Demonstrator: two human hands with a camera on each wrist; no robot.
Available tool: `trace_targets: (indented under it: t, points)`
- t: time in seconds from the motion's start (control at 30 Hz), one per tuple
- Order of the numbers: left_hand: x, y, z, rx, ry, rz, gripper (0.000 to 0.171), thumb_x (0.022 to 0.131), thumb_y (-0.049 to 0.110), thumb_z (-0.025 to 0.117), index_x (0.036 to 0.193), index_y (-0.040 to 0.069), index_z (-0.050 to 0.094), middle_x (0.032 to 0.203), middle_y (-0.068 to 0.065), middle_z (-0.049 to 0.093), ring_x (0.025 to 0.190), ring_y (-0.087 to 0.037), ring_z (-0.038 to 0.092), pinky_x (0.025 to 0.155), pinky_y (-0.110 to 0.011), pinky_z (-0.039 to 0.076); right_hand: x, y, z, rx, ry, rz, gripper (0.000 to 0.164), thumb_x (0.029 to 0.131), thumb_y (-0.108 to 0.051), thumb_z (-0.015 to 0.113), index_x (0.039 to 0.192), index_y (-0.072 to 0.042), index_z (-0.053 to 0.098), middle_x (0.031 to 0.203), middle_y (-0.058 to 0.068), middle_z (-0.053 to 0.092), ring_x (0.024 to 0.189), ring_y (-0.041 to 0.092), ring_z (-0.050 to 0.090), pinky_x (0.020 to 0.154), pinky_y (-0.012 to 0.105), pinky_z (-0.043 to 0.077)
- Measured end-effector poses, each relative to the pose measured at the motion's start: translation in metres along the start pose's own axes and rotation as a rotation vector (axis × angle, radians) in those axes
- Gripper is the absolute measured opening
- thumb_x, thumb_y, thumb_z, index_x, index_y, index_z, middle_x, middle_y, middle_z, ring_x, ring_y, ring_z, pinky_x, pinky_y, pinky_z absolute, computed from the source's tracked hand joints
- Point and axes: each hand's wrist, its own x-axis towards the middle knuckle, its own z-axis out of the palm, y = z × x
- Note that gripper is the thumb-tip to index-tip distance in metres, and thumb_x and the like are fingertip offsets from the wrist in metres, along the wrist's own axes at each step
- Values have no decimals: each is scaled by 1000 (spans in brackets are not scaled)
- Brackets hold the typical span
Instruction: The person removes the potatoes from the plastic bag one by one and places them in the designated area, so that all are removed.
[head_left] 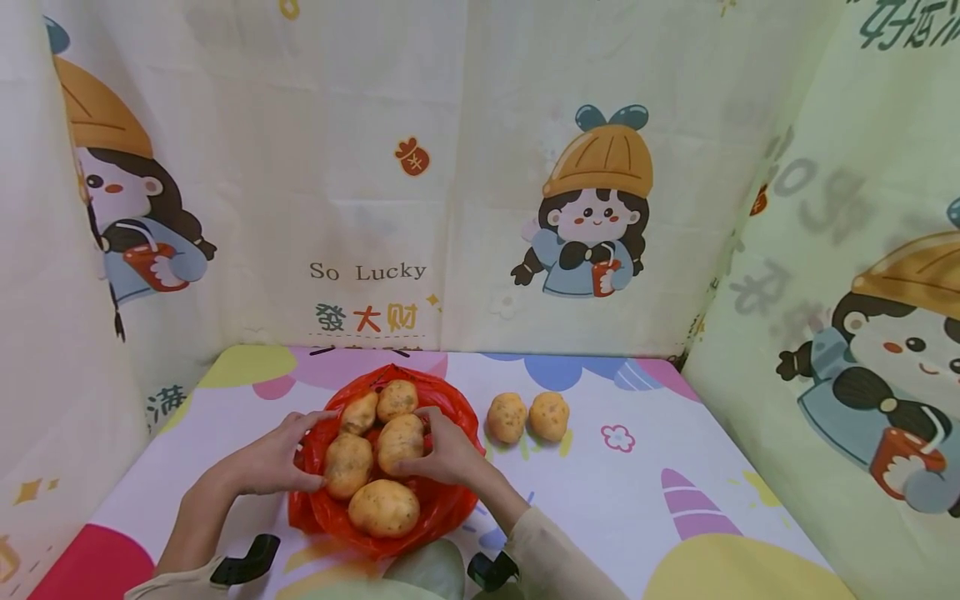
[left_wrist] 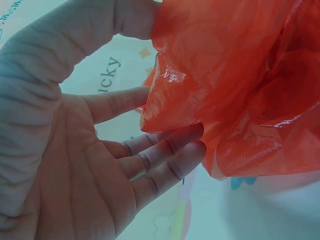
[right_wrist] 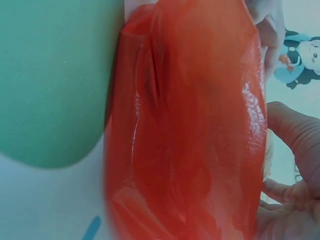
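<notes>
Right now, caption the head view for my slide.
Five potatoes in a red bag, one in the right hand's grip, two more on the table.

A bare left hand is seen at the left, palm in view, fingers extended and slightly bent. The upper right is filled by a glossy, creased red plastic bag. The tips of the thumb and index finger are hidden by the bag's edge; two lower fingertips are placed at its lower edge. Dark printed letters "ucky" and a small gold printed star are seen between thumb and index finger.
</notes>
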Motion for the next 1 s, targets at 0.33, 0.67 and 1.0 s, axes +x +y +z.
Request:
trace_targets:
  t: [0.33, 0.67, 1.0]
  points:
    - [0, 1, 0, 3, 2, -7, 93, 75, 25, 87, 151, 3, 39, 132, -24, 44, 118, -41, 51, 91, -59, 56, -14, 4, -13, 70, 38, -58, 76, 80, -39, 87, 140, -12, 48, 123, 3, 63, 107, 19, 62, 87, 35, 57]
    - [-1, 2, -1, -2, 2, 4, 93, 74, 26, 88, 151, 3, 40, 131, -25, 45, 118, -42, 51, 90, -59, 57, -27, 8, -27, 126, 53, -46, 78, 82, -40, 85, 144, -14, 45, 127, 3, 62, 112, 23, 61, 84, 36, 59]
    - [0, 3, -1, -10, -4, -15, 94, 74, 26, 88, 151, 3, 39, 132, -25, 44, 121, -44, 49, 91, -60, 56, -36, 19, -46, 173, 63, -36, 81, 84, -34, 84, 147, -10, 40, 131, 12, 56, 102, 23, 61, 79, 35, 60]
